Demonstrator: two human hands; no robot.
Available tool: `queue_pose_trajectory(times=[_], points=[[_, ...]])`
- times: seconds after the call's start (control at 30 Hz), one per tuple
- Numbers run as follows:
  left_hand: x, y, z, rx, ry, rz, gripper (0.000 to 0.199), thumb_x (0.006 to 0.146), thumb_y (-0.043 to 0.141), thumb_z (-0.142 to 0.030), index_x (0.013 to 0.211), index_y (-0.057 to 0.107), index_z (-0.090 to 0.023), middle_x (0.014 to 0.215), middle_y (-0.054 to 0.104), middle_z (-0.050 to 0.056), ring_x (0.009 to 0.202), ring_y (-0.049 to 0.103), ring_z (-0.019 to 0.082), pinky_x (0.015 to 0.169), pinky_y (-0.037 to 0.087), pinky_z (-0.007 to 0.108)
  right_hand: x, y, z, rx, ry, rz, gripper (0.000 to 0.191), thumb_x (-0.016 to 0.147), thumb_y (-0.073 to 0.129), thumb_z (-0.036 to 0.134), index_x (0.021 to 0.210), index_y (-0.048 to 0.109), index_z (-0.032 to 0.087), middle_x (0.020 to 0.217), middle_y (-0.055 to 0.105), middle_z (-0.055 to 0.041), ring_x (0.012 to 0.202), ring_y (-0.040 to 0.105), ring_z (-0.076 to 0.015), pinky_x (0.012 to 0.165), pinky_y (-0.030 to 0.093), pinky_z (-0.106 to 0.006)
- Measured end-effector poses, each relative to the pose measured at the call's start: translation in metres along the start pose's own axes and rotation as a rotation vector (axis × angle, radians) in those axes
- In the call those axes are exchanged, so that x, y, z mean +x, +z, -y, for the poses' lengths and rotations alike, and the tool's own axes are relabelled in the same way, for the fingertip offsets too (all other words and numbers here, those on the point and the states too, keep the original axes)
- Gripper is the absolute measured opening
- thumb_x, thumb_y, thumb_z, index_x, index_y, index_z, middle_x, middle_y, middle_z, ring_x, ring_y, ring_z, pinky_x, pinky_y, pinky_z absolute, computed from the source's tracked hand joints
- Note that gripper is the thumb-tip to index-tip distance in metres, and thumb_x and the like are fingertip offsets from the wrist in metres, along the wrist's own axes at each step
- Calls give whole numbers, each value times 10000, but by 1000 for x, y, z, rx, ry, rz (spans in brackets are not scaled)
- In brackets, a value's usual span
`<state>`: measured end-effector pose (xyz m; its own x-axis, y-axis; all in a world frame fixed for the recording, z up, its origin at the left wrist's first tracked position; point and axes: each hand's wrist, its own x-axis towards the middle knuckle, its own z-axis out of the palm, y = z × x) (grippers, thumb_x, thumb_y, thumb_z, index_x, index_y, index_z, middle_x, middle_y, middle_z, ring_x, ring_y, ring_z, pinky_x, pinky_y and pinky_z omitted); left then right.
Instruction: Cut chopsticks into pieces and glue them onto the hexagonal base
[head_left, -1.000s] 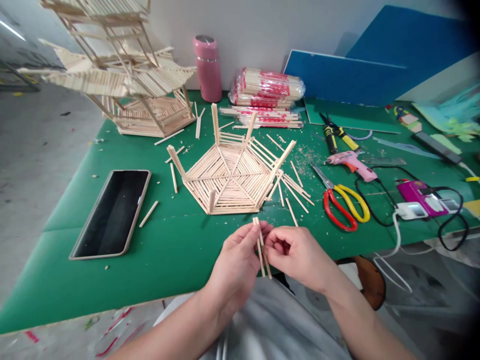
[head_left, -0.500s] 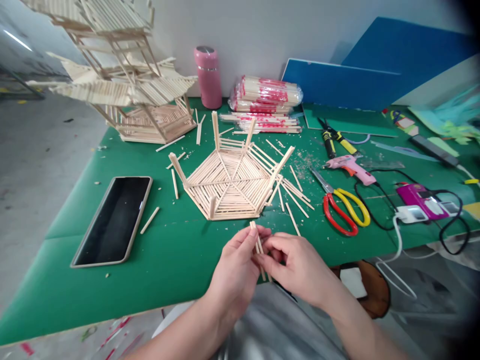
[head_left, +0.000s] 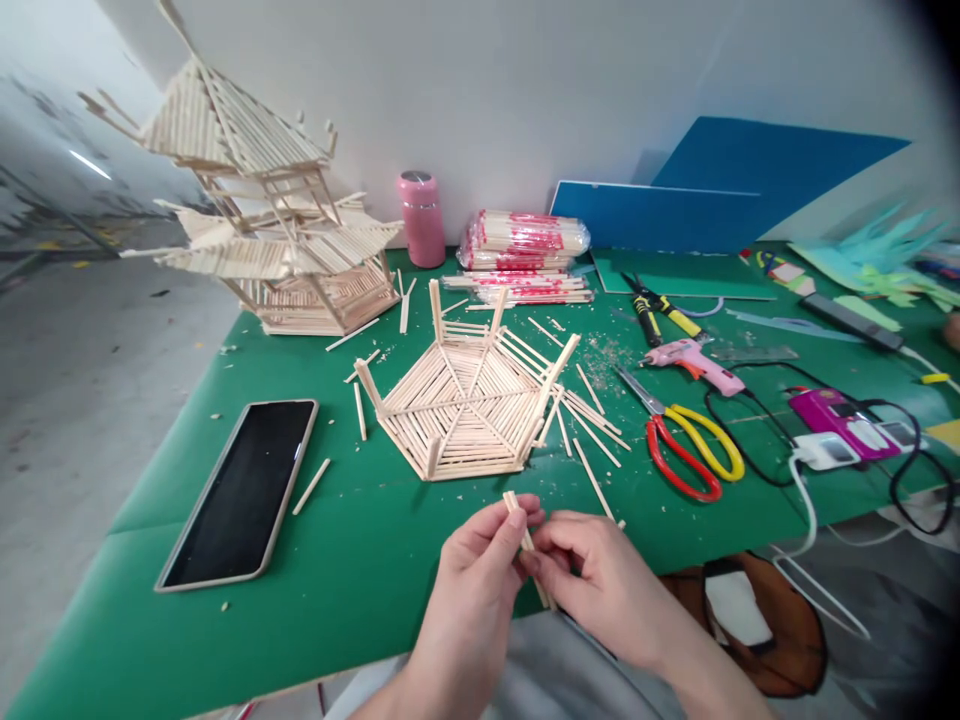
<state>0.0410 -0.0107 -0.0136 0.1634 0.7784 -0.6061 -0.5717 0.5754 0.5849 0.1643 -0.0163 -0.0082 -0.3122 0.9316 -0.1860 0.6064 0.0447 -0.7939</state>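
Note:
Near the table's front edge, my left hand (head_left: 480, 565) pinches a small bundle of wooden sticks (head_left: 512, 502) between thumb and fingers. My right hand (head_left: 600, 565) is closed on the lower part of the same sticks, beside my left. Just beyond both hands lies a polygonal stick base (head_left: 465, 400) with upright posts at several corners and railings on its far right side. Loose sticks (head_left: 592, 478) are scattered to its right. A tiered stick pagoda (head_left: 292, 250) stands at the back left.
A phone (head_left: 240, 495) lies at the left of the green table (head_left: 360, 590). Scissors (head_left: 682, 440), a pink glue gun (head_left: 697, 362), pliers (head_left: 660, 310) and a purple device with cables (head_left: 862, 425) are at the right. A pink bottle (head_left: 422, 220) and wrapped sticks (head_left: 525, 240) stand behind.
The view has tilted upward, so the things on the table appear lower and more of the pagoda's top shows. Both hands remain on the sticks, whose tops look closer together.

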Motion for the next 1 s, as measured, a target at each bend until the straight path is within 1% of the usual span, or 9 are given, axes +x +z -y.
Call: queue_pose_trajectory(times=[0.2, 0.4, 0.47, 0.57, 0.67, 0.73, 0.8, 0.9, 1.0], points=[[-4, -12, -22, 437, 149, 67, 112, 658, 697, -232, 594, 698, -140, 584, 561, -3, 570, 459, 98, 549, 375, 183, 0, -19, 3, -196, -77, 124, 298, 845, 471, 238, 555, 435, 177, 587, 457, 45, 544, 439, -79, 497, 274, -211], [-8, -22, -42, 714, -25, 243, 67, 648, 677, -197, 660, 717, -145, 503, 590, 11, 459, 464, 103, 444, 321, 183, 2, -34, 14, -528, -251, 225, 243, 841, 480, 233, 623, 580, 195, 616, 541, 19, 604, 485, -113, 520, 256, -252], [-9, -25, -44, 801, 35, 288, 75, 662, 663, -193, 629, 720, -157, 504, 597, 15, 474, 472, 112, 441, 317, 182, 4, -36, 20, -591, -289, 255, 249, 840, 475, 223, 627, 600, 195, 615, 556, 10, 612, 495, -124, 523, 258, -263], [-10, -29, -45, 814, 154, 258, 70, 661, 669, -193, 630, 729, -173, 538, 630, 28, 508, 503, 128, 466, 358, 189, 6, -40, 26, -602, -283, 236, 242, 840, 476, 225, 648, 621, 203, 612, 550, 8, 613, 500, -131, 530, 277, -263], [-10, -32, -43, 668, 175, 142, 48, 632, 705, -192, 657, 730, -158, 537, 650, 42, 489, 530, 126, 477, 397, 196, 4, -46, 24, -445, -216, 69, 140, 826, 510, 262, 876, 640, 248, 760, 567, 2, 675, 509, -133, 581, 343, -249], [-10, -33, -41, 489, 151, 65, 72, 617, 727, -200, 664, 724, -146, 530, 649, 40, 484, 540, 112, 493, 418, 190, 0, -46, 16, -276, -134, -139, 274, 801, 550, 298, 1073, 564, 270, 857, 548, -8, 688, 494, -131, 624, 387, -248], [-10, -33, -37, 296, 91, 28, 102, 604, 745, -216, 662, 717, -137, 528, 645, 33, 488, 545, 96, 503, 427, 177, -5, -40, 6, -55, -30, -322, 369, 782, 575, 329, 1137, 503, 256, 847, 518, -8, 648, 468, -123, 610, 412, -244], [-10, -30, -28, 111, -8, 20, 145, 571, 773, -222, 653, 710, -122, 519, 637, 27, 483, 545, 82, 500, 431, 165, -9, -18, -5, 348, 81, -306, 302, 787, 569, 364, 1056, 530, 232, 792, 497, 0, 611, 464, -113, 527, 411, -221], [-10, -25, -19, 46, -24, 13, 164, 555, 785, -214, 658, 708, -113, 530, 640, 31, 503, 553, 85, 517, 443, 170, -7, 7, -4, 625, 85, -267, 265, 780, 584, 366, 1000, 562, 221, 740, 511, 10, 627, 473, -113, 537, 411, -213]])
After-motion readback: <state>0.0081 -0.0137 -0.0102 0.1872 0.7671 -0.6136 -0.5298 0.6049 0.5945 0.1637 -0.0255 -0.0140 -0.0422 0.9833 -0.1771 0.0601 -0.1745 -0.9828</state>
